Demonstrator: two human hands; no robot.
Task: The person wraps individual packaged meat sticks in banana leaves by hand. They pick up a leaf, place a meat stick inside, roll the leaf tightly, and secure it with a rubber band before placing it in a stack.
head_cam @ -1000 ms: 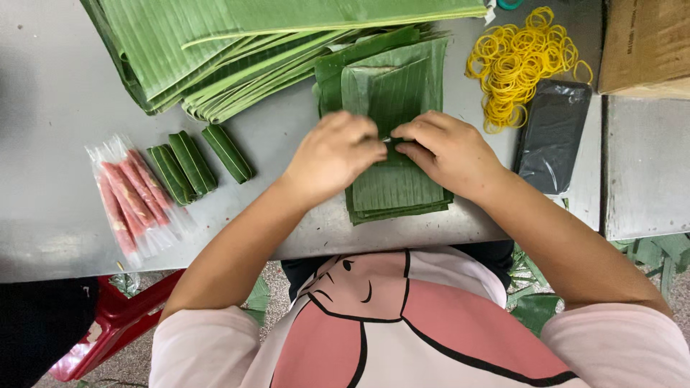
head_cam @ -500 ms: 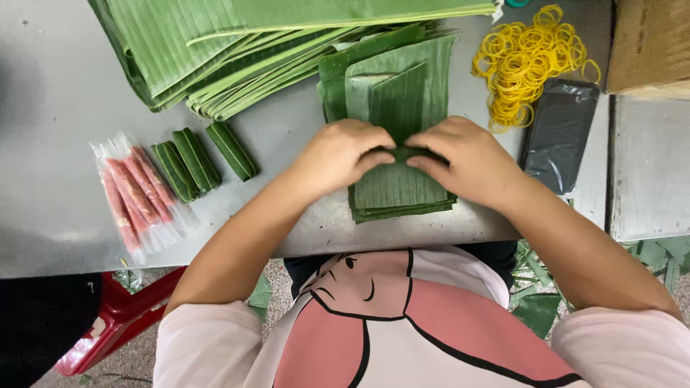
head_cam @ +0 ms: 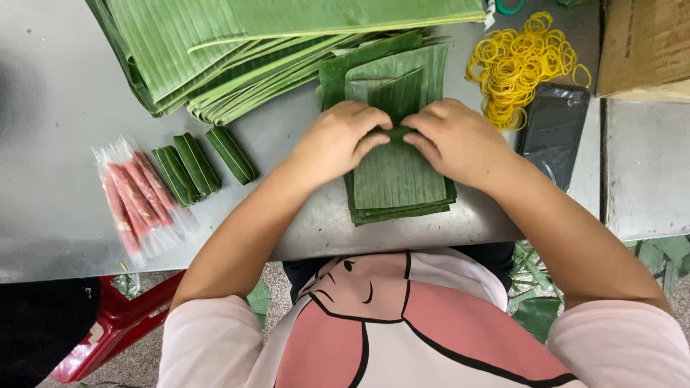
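Midway: left hand [head_cam: 338, 140] and right hand [head_cam: 453, 136], fingers curled, pinch a leaf [head_cam: 399, 172] into a roll; three rolls [head_cam: 201, 162] done; pink sticks [head_cam: 133, 201] left.

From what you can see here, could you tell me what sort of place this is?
Probably a small food-wrapping workbench: stacked banana leaves, a pile of yellow rubber bands, and plastic-wrapped pink sausages on a metal table.

Banana leaf piece [head_cam: 399, 172]: green, ribbed, rectangular, top sheet of a small flat stack at the near desk [head_cam: 57, 86] edge; its far end is rolled into a tight fold under both hands' fingers [head_cam: 374, 141].
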